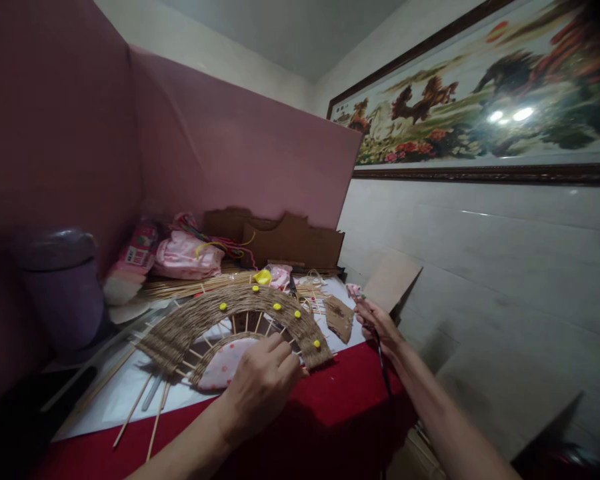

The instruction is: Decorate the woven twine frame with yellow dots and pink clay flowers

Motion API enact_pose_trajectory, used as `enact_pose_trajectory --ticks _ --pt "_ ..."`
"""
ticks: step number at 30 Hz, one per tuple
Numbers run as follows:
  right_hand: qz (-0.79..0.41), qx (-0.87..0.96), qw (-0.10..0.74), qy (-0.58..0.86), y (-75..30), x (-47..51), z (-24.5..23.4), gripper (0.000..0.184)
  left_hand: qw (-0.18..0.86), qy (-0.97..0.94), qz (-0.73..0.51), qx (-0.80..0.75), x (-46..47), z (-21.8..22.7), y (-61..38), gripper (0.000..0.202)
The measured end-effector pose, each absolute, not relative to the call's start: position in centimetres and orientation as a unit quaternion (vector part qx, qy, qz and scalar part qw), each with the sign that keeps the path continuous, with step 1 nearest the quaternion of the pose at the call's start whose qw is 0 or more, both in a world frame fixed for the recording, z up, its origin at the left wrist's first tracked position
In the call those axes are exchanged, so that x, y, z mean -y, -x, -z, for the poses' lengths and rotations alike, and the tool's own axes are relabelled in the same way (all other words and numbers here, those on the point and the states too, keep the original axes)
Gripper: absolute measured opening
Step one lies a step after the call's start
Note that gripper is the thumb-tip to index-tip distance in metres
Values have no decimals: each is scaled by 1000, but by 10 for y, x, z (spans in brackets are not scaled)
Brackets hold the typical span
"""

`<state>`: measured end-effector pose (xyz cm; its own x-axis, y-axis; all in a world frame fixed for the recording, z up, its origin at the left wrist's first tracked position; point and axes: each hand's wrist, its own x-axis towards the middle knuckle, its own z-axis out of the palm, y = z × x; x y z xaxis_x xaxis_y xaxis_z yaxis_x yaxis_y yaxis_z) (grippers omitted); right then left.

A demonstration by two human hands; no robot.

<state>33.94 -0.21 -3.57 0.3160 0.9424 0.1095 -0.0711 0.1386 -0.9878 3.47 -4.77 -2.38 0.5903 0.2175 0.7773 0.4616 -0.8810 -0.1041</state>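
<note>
A fan-shaped woven piece (175,333) of brown twine on thin sticks lies before me, with several yellow dots along its outer band. At its inner side is a half-round of pale spotted cloth (225,363), edged in twine. My left hand (265,380) is closed over the lower right of this fan; its fingertips are mostly hidden. Off to the right, my right hand (380,327) grips a small pink-patterned glue gun (355,291), whose black cord (384,373) hangs down. A brown cardboard scrap (339,320) with small blobs lies between the hands.
A red cloth (340,413) covers the table under a white sheet (115,400). Loose sticks (133,410) lie at front left, and a lidded purple cup (63,293) stands behind. Pink cloth (190,257), cords and torn cardboard (290,243) line the back, before a pink panel (240,153).
</note>
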Motion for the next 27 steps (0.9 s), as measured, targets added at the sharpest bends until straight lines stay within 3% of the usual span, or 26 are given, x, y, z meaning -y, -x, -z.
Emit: enact_pose_trajectory --ticks 2,7,10,13,16,20,22,27 --pt "-391 470 589 529 -346 10 33 47 150 874 418 198 47 23 -34 23" --pt "-258 663 350 609 -362 12 31 49 144 862 439 207 48 20 -32 24" --pt "-185 686 296 639 -367 7 38 53 126 861 449 204 48 20 -31 23" --pt "-184 678 295 647 -371 5 43 63 62 848 480 216 46 22 -31 17" --pt "-184 671 295 655 -368 7 35 61 -96 802 539 238 44 19 -31 13" --pt "-3 667 353 656 -331 21 6 29 -430 635 568 300 39 8 -26 12" --pt "5 709 412 572 -295 35 -10 17 -545 562 531 323 36 3 -22 20" --pt "-61 809 441 384 -199 70 -27 15 -636 506 490 314 33 1 -17 29"
